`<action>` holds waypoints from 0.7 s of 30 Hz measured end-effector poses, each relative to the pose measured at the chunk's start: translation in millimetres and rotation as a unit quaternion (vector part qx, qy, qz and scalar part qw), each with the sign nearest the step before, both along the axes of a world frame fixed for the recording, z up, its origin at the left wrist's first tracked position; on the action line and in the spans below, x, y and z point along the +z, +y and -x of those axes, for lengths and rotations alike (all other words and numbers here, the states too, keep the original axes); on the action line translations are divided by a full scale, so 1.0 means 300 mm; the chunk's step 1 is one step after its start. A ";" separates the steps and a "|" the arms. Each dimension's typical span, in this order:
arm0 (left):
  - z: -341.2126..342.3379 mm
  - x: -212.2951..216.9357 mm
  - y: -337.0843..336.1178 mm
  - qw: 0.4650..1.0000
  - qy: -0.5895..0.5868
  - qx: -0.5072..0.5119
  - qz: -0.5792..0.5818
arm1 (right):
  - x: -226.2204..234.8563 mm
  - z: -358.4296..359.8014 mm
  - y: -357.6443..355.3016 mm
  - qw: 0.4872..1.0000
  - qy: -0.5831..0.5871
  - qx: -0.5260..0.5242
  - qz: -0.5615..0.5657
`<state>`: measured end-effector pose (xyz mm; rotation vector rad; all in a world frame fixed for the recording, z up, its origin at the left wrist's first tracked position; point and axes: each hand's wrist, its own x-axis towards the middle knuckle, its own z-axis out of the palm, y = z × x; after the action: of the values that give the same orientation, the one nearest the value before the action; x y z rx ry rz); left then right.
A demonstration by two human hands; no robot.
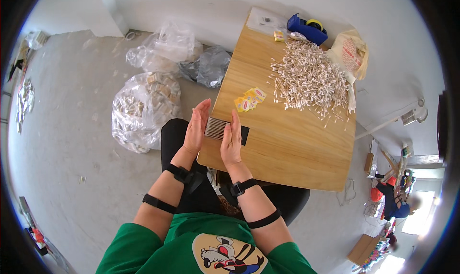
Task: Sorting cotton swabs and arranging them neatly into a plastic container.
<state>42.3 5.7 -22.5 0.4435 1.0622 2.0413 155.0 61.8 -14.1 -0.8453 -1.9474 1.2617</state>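
My left hand [195, 128] and my right hand [232, 141] face each other at the table's left edge, fingers stretched out. Between them lies a neat row of cotton swabs [216, 129], side by side, with the palms along its two ends. Whether both palms press on the swab ends I cannot tell. A flat black piece [245, 135] sticks out past my right hand. Just beyond the fingers, several small yellow-and-white cards [250, 100] lie overlapping on the wooden table [282, 149]. To the right spreads a large loose pile of cotton swabs [311, 77].
At the table's far end stand a blue tape dispenser [306, 30], a small yellow box [278, 36] and a cream bag [349, 53]. Clear plastic bags [146, 108] full of small packs sit on the floor at left. A white lamp arm [383, 126] reaches toward the right edge.
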 end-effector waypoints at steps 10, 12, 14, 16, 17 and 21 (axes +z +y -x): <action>-0.047 0.035 0.020 0.994 0.106 -0.009 0.017 | 0.019 -0.023 0.211 0.988 -0.098 -0.108 -0.042; -0.055 -0.015 0.031 1.000 -0.002 -0.008 0.022 | 0.055 -0.027 0.333 0.979 -0.150 -0.140 -0.008; -0.064 -0.022 0.038 0.999 0.015 -0.013 0.030 | 0.058 -0.037 0.450 0.952 -0.267 -0.112 -0.099; -0.070 -0.024 0.039 0.999 0.035 -0.012 0.038 | 0.060 -0.032 0.523 0.943 -0.292 -0.110 -0.117; -0.070 -0.027 0.040 0.998 0.040 -0.017 0.040 | 0.061 -0.019 0.547 0.933 -0.318 -0.104 -0.132; -0.067 -0.027 0.037 0.996 0.055 -0.033 0.063 | 0.089 0.032 0.583 0.916 -0.379 -0.093 -0.098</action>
<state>62.5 16.7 -30.7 0.5236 1.2189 1.8967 145.5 236.6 12.5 -1.5270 -2.4397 0.6396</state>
